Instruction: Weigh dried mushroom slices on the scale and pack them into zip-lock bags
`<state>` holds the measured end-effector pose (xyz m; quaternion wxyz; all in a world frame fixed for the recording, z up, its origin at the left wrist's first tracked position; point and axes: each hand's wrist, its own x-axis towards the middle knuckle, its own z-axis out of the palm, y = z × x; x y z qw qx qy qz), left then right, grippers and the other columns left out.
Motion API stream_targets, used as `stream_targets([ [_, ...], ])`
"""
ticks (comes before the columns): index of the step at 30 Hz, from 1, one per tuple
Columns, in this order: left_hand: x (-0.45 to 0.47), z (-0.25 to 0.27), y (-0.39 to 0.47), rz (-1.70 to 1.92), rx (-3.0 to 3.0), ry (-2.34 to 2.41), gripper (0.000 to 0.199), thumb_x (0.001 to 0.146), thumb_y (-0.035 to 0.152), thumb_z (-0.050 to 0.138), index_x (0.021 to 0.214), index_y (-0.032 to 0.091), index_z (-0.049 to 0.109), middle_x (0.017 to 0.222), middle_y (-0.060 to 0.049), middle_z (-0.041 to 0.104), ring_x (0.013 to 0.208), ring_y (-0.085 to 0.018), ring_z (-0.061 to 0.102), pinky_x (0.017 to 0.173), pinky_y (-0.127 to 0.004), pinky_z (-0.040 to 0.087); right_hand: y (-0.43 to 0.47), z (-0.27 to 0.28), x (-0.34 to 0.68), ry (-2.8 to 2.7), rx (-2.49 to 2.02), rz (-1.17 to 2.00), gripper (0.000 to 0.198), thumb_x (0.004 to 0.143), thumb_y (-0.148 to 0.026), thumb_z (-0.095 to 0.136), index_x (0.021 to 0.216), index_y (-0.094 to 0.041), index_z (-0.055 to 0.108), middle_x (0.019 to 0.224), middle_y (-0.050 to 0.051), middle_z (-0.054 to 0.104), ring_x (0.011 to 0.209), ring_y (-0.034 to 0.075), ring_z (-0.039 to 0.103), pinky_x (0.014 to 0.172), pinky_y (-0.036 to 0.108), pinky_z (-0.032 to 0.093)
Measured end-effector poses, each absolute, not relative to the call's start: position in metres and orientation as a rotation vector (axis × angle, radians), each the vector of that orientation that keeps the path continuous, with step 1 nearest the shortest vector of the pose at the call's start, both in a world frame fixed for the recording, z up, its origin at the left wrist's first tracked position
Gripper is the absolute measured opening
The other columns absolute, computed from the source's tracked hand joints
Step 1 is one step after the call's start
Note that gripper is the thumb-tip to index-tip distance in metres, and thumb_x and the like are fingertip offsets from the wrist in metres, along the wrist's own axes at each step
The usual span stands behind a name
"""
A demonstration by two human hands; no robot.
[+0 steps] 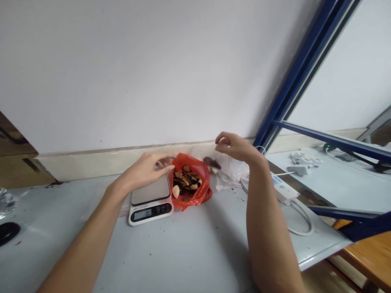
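A red plastic bag (207,191) stands with its mouth spread, filled with dried brown and pale slices that look like dried mushroom or herb. My left hand (149,167) pinches the bag's left rim between thumb and fingers, above the scale. Right beside the bag is a white kitchen scale (151,211), its display reading 0.0 and its grey plate partly hidden by my left hand. My right hand (233,145) is raised to the right of the bag, fingers loosely curled and apart, nothing visible in them. Below it, a dark, blurred piece (212,162) appears near a clear plastic bag (235,169).
A white power strip (284,188) with a looped cable lies to the right. A blue metal frame (293,81) slants up behind it. At the far left sit a black round object (8,232) and clear plastic (6,201). The wall (152,73) rises behind the grey table (171,256).
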<state>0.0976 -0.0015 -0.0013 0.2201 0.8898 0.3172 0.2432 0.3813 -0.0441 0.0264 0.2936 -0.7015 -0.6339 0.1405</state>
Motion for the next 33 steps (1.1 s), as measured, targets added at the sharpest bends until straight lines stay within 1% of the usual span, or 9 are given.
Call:
stream_targets([
  [4,0.099,-0.003,-0.001,0.963,2.274,0.991,0.061,0.084,0.055,0.061,0.132,0.017,0.063,0.124,-0.013,0.07,0.102,-0.026,0.068,0.09,-0.04,0.056,-0.052,0.038,0.355,-1.749,-1.309,0.202,0.013,0.079,-0.021,0.064,0.091,-0.021,0.058,0.066,-0.004,0.059,0.067,0.014,0.059,0.067,0.029,0.047],
  [8,0.095,-0.002,-0.002,1.073,2.057,0.897,0.073,0.079,0.054,0.07,0.142,0.022,0.052,0.137,-0.013,0.063,0.119,-0.028,0.063,0.097,-0.04,0.053,-0.052,0.04,0.316,-1.725,-1.057,0.374,0.026,0.079,-0.032,0.067,0.101,-0.021,0.057,0.074,-0.002,0.065,0.072,0.016,0.066,0.07,0.032,0.051],
  [12,0.082,0.005,-0.002,1.078,1.924,0.854,0.055,0.073,0.052,0.078,0.115,0.019,0.067,0.101,-0.009,0.077,0.093,-0.026,0.073,0.084,-0.035,0.058,-0.042,0.033,0.298,-1.64,-1.051,0.573,0.036,0.075,-0.04,0.071,0.102,-0.019,0.059,0.069,-0.001,0.065,0.071,0.017,0.065,0.069,0.032,0.052],
  [17,0.062,0.005,0.009,1.174,1.776,0.971,0.066,0.061,0.047,0.087,0.117,0.018,0.065,0.069,-0.002,0.072,0.07,-0.021,0.072,0.067,-0.029,0.057,-0.03,0.022,0.306,-1.864,-1.318,0.818,0.039,0.073,-0.054,0.068,0.061,-0.018,0.058,0.059,-0.001,0.055,0.06,0.013,0.05,0.06,0.03,0.041],
  [20,0.058,-0.003,0.017,1.195,1.75,1.096,0.064,0.063,0.041,0.084,0.12,0.02,0.063,0.083,-0.003,0.072,0.066,-0.018,0.069,0.065,-0.03,0.057,-0.025,0.018,0.306,-2.017,-1.308,1.029,0.038,0.068,-0.053,0.069,0.058,-0.018,0.06,0.059,-0.002,0.053,0.061,0.013,0.048,0.061,0.03,0.039],
  [24,0.064,-0.012,0.023,1.307,1.976,1.363,0.051,0.06,0.027,0.082,0.109,0.02,0.068,0.114,-0.01,0.066,0.091,-0.022,0.068,0.08,-0.035,0.056,-0.015,0.008,0.296,-2.064,-1.331,1.053,0.035,0.063,-0.05,0.069,0.055,-0.018,0.059,0.057,-0.003,0.052,0.06,0.013,0.046,0.06,0.029,0.037],
  [27,0.072,-0.011,0.018,1.049,2.155,1.232,0.026,0.07,0.039,0.077,0.084,0.018,0.07,0.095,-0.007,0.069,0.084,-0.021,0.066,0.076,-0.032,0.054,-0.008,-0.002,0.287,-2.041,-1.363,1.006,0.033,0.06,-0.05,0.066,0.057,-0.019,0.058,0.058,-0.003,0.052,0.059,0.013,0.044,0.058,0.029,0.035],
  [30,0.078,-0.008,0.008,0.581,2.172,0.922,0.032,0.075,0.05,0.073,0.073,0.017,0.071,0.071,-0.002,0.068,0.066,-0.017,0.06,0.062,-0.027,0.047,-0.006,-0.008,0.281,-2.034,-1.357,0.982,0.032,0.06,-0.051,0.064,0.058,-0.02,0.055,0.056,-0.004,0.05,0.056,0.012,0.041,0.055,0.028,0.031],
  [33,0.08,-0.007,0.003,0.512,2.121,0.901,0.03,0.075,0.046,0.071,0.072,0.017,0.073,0.062,0.001,0.063,0.056,-0.013,0.052,0.054,-0.025,0.039,-0.006,-0.009,0.277,-2.016,-1.337,0.975,0.038,0.061,-0.057,0.064,0.057,-0.02,0.054,0.054,-0.004,0.046,0.054,0.011,0.038,0.053,0.028,0.028],
])
